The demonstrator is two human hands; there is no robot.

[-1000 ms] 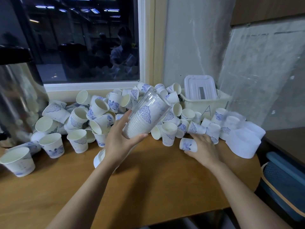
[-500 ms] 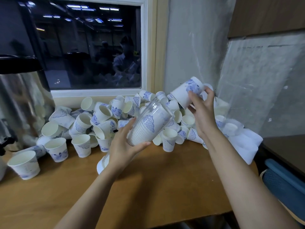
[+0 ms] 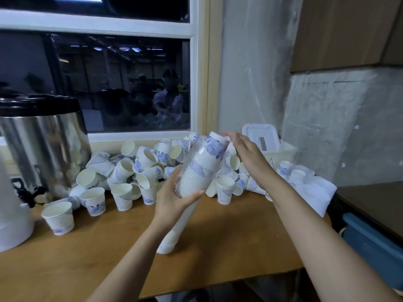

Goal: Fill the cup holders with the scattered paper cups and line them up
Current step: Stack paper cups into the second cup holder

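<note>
Since half a second ago the right hand (image 3: 246, 153) has brought its cup (image 3: 216, 144) into the upper mouth of the holder (image 3: 196, 171), its fingers straight and flat against the cup. The left hand (image 3: 172, 199) grips the tilted holder mid-length. It is a clear, glossy plastic tube packed with nested white, blue-printed paper cups, above the wooden table (image 3: 109, 247).
</note>
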